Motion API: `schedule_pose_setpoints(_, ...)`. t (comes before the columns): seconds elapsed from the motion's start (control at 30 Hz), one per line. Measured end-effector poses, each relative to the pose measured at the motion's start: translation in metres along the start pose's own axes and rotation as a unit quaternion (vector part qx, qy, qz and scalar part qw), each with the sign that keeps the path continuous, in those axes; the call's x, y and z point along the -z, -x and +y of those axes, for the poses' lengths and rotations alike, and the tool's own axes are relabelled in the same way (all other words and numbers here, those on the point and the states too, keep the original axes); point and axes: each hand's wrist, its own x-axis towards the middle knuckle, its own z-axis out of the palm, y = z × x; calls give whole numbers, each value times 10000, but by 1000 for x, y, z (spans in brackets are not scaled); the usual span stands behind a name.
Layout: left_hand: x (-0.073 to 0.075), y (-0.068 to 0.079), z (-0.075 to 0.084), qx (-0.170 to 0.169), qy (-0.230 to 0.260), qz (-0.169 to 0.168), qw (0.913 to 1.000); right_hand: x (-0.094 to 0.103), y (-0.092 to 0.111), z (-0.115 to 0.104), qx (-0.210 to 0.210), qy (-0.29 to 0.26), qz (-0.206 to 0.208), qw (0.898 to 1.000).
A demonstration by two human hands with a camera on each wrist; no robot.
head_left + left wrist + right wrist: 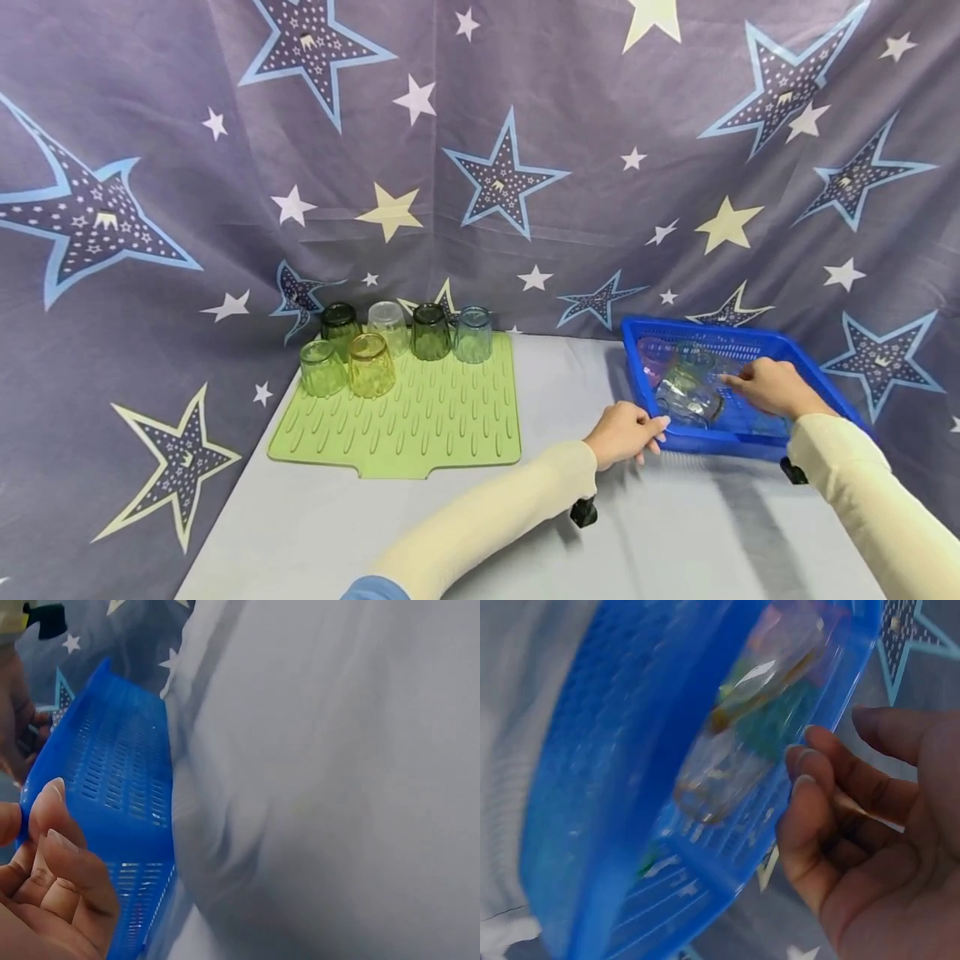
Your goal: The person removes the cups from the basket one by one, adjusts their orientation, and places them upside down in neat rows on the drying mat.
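Note:
My left hand point(626, 433) pinches the near left corner of a blue plastic basket point(738, 442); the left wrist view shows its thumb and fingers at the basket's rim point(34, 776). Over the basket is my right hand point(772, 387), its fingers loosely bent. In the right wrist view, nothing shows between the thumb and fingers point(810, 814). Inside the basket, a clear glass point(686, 400) lies on its side, beside a pink glass point(654, 357) and a teal glass point(696, 354). Part of the basket's inside is hidden by my right hand.
A green drying mat point(450, 425) lies to the left on the grey-white tabletop point(566, 375). Several glasses stand on its back left part, among them a yellow glass point(371, 367) and a blue glass point(473, 336). A star-patterned curtain point(525, 267) hangs behind.

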Motion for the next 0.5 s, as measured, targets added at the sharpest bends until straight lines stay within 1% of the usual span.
schedule_pose_setpoints(0.1, 0, 0, 1, 156, 80, 54, 9998, -4, -13, -19, 2, -44, -193, 9998)
schedule_pose_setpoints(0.2, 0, 0, 3, 194, 71, 110, 9997, -12, -25, -34, -170, -66, -388, 9991)
schedule_pose_setpoints(0.27, 0, 0, 3, 199, 47, 112, 9997, -18, -31, -42, -363, -56, -528, 9979)
schedule_pose_setpoints(0.37, 0, 1, 4, 257, -9, 91, 9996, -27, -36, -49, -600, 55, -721, 9956)
schedule_pose_setpoints(0.5, 2, 2, 4, 296, -38, 100, 9995, -35, -38, -51, -747, 234, -919, 9927)
